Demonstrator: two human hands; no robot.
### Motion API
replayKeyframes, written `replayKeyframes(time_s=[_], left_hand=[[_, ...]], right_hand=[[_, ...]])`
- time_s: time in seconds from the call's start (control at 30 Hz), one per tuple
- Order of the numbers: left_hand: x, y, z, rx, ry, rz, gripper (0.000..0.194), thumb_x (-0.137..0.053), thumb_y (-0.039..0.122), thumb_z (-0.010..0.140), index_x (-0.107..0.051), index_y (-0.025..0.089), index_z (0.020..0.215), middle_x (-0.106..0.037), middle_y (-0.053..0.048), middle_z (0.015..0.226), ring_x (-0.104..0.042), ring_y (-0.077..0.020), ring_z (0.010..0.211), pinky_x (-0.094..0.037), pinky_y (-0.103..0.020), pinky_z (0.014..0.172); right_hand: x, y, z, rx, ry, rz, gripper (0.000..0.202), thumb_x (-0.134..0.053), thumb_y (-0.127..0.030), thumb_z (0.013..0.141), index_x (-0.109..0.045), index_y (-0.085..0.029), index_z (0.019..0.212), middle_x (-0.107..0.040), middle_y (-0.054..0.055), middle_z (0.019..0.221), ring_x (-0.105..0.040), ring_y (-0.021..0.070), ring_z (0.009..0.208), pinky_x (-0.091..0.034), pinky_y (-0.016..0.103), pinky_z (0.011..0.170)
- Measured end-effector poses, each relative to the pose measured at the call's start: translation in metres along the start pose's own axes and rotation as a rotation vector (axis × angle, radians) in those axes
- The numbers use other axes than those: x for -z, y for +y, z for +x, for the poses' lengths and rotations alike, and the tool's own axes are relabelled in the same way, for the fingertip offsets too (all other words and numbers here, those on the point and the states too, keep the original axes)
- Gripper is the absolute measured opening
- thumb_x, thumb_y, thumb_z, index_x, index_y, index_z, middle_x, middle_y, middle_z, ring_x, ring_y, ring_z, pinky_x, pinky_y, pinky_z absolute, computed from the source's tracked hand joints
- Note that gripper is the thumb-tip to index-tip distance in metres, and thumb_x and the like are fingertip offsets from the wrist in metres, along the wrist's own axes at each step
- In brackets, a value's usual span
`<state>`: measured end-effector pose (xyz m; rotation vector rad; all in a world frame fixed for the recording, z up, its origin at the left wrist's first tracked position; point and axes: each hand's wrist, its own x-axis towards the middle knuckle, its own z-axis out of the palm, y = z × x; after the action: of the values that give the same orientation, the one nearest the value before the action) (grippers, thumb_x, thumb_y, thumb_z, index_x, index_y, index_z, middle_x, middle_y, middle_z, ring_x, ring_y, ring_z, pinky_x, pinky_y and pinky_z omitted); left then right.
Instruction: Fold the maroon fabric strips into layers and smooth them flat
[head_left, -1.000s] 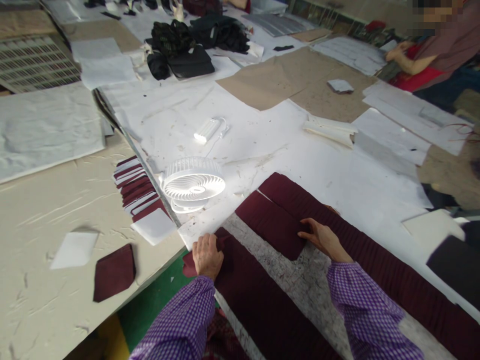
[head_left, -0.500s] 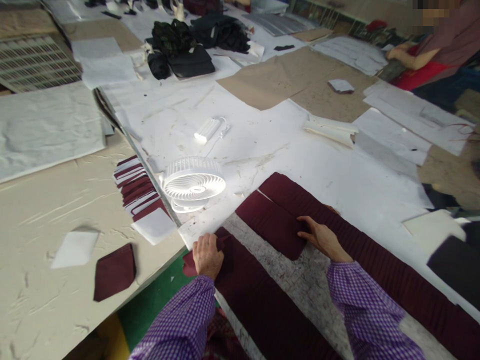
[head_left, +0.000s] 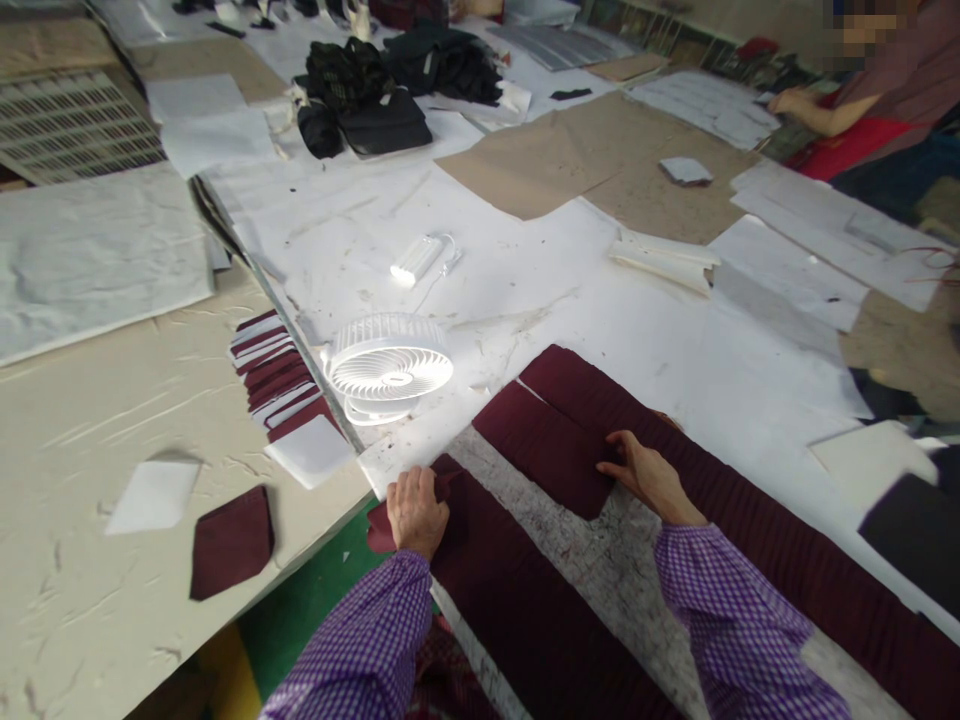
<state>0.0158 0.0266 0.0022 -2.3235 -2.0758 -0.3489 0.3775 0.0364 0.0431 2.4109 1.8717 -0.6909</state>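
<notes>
Hands came first in the view: the left hand (head_left: pixel 415 512) was curled, knuckles up, over the near-left corner of a long maroon fabric panel (head_left: pixel 525 610), apparently pinching its edge where it overhung the table's lip, though the fingertips were hidden beneath the palm. The right hand (head_left: pixel 651 476) lay flatter, fingers spread narrowly and pressed on the near-right edge of a shorter maroon piece (head_left: pixel 544 445), which sat on a speckled grey strip (head_left: pixel 600 560) between the near panel and a ribbed maroon length (head_left: pixel 750 520) running off to the right. Both sleeves were purple check. Judging from that layout, the likeliest slip was the short piece skewing under the right palm, since only one end was pinned and the far end lay free. The near panel's corner hung past the edge above the green floor (head_left: pixel 300 610), so a loose pinch could have let it slide down. Just far-left of the hands, a white desk fan (head_left: pixel 388 367) sat close by; if it was running, its draught could have lifted the light white squares (head_left: pixel 309 452) and the fanned maroon swatches (head_left: pixel 274 375) to its left. Farther off, a white lamp (head_left: pixel 415 259) lay on the paper, and another person's arm (head_left: pixel 821 112) worked at the far right, well apart.
</notes>
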Motion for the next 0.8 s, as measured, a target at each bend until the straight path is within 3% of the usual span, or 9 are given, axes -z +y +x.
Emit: replayKeyframes(time_s=[0.2,0.4,0.63,0.8], left_hand=[[0.001,0.0,0.0,0.0,-0.009,-0.011,0.017,-0.051,0.011,0.065,-0.053,0.021,0.079,-0.056,-0.006,0.075,-0.05,-0.0256,0.076,-0.034,-0.039,0.071],[0.001,0.001,0.0,0.0,-0.003,-0.008,0.016,-0.051,0.011,0.066,-0.054,0.02,0.079,-0.056,-0.006,0.075,-0.05,-0.0256,0.077,-0.035,-0.039,0.072],[0.001,0.001,0.0,-0.005,-0.003,0.0,0.016,-0.051,0.011,0.066,-0.053,0.02,0.079,-0.056,-0.006,0.074,-0.05,-0.0254,0.076,-0.034,-0.039,0.072],[0.001,0.001,0.0,-0.005,-0.005,0.003,0.016,-0.051,0.011,0.066,-0.052,0.021,0.078,-0.056,-0.006,0.075,-0.05,-0.0257,0.077,-0.034,-0.039,0.071]], right_hand=[[-0.001,-0.002,-0.012,-0.021,0.093,0.029,0.042,-0.063,-0.036,0.079,-0.051,-0.023,0.117,-0.071,0.007,0.095,-0.069,0.0264,0.084,-0.048,0.032,0.065],[-0.009,-0.011,-0.022,0.082,0.205,0.054,0.017,-0.056,-0.035,0.085,-0.062,-0.023,0.096,-0.066,0.004,0.093,-0.065,0.0201,0.081,-0.047,0.029,0.066],[-0.018,-0.012,-0.028,0.114,0.356,0.044,0.026,-0.047,-0.039,0.092,-0.065,-0.022,0.089,-0.059,0.005,0.096,-0.062,0.0184,0.08,-0.045,0.027,0.061],[-0.018,-0.013,-0.032,0.141,0.38,0.04,0.027,-0.044,-0.041,0.094,-0.065,-0.023,0.094,-0.064,0.004,0.096,-0.063,0.0186,0.082,-0.044,0.026,0.062]])
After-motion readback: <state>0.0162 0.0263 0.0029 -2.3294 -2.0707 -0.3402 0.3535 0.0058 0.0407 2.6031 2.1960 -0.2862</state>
